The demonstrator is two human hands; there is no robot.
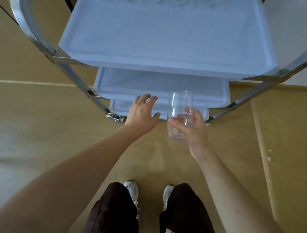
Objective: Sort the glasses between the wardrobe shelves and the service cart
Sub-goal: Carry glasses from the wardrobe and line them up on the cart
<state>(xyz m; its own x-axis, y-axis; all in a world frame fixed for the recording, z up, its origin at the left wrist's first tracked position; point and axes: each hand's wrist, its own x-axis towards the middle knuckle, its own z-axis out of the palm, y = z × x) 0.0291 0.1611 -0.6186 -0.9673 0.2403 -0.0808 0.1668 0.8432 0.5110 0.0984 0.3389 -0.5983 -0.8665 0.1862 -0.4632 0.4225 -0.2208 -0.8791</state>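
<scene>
The right hand (191,126) holds a clear glass (180,114), with fingers and thumb curled round its lower part. The glass stands almost straight up, its open mouth on top and tipped a little away from the person. It hangs in the air just in front of the service cart (166,69), near the lower trays. The left hand (142,114) is open, fingers spread, holding nothing, and reaches toward the same low trays beside the glass. More glasses (181,2) sit at the far edge of the top tray. I think the glass goes forward onto a cart tray next, and the right hand is already there.
</scene>
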